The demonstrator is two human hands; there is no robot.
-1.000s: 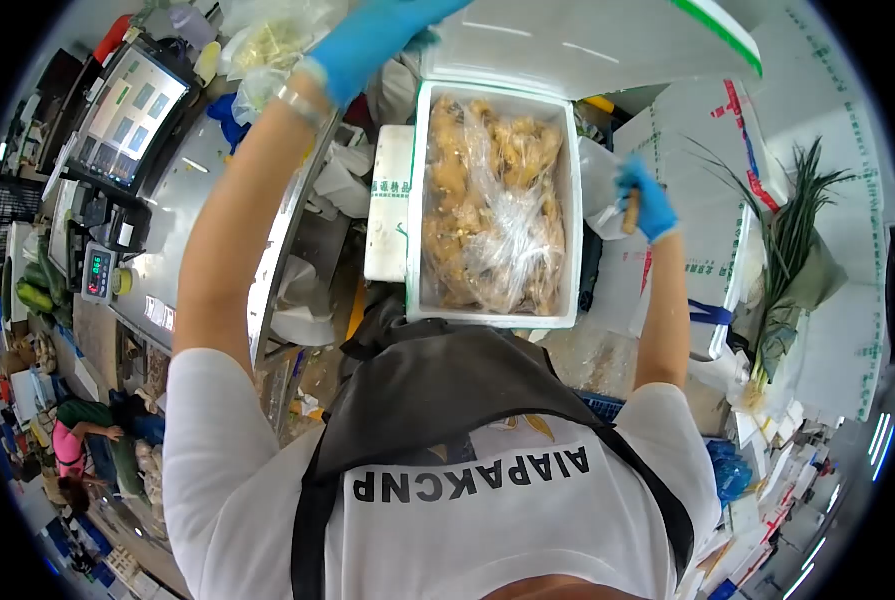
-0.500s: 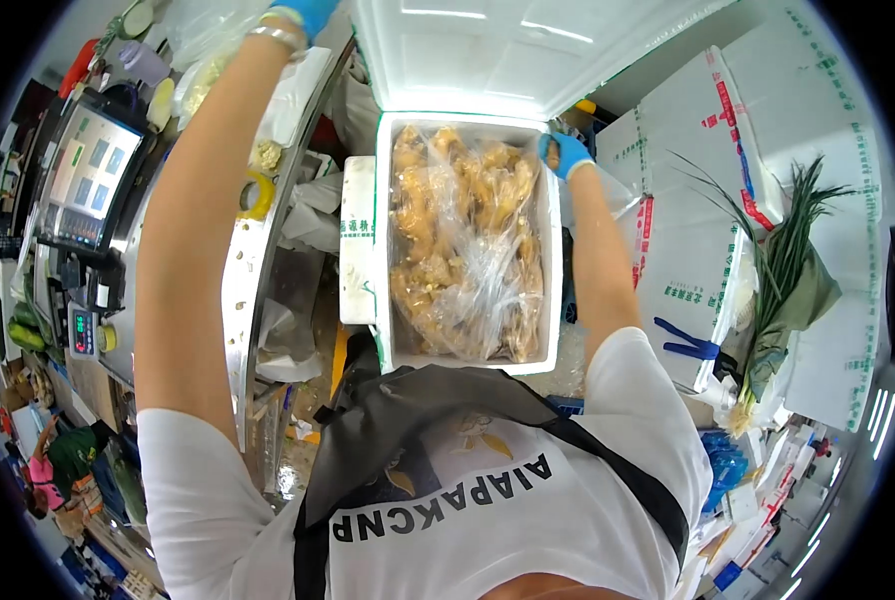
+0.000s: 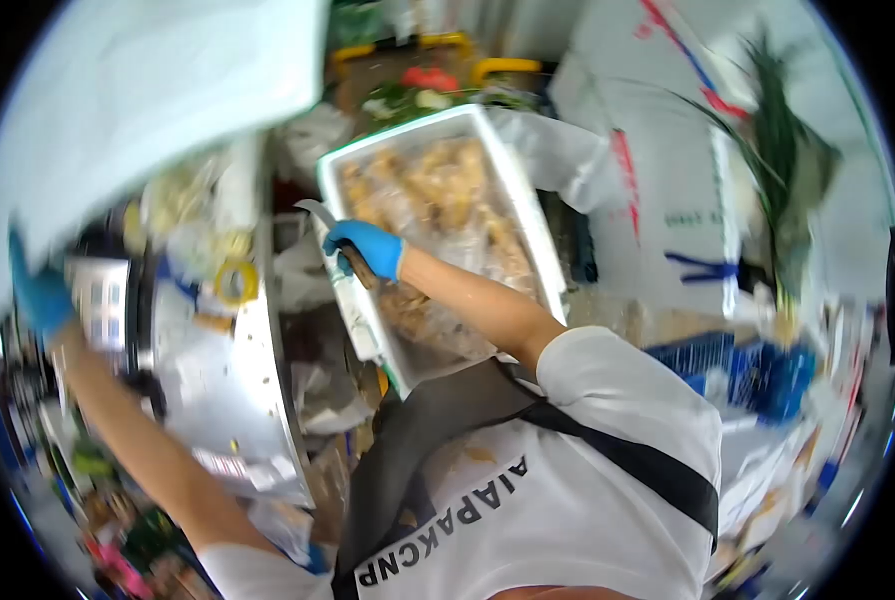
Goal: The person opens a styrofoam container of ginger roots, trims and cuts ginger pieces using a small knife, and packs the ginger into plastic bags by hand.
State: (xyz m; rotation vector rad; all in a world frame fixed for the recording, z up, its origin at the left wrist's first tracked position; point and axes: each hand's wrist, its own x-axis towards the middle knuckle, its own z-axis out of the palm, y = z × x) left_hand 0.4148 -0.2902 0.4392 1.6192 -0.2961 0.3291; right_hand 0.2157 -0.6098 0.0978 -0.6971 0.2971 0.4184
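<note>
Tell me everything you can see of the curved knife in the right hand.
The knife has a slim, curved, grey, metallic-looking blade and a brown, wood-like handle. The blue-gloved right hand is closed around it, hiding its middle: the blade juts towards the picture's upper left, the handle's end towards the lower right. It appears over the left wall of the white box; contact there cannot be told.
</note>
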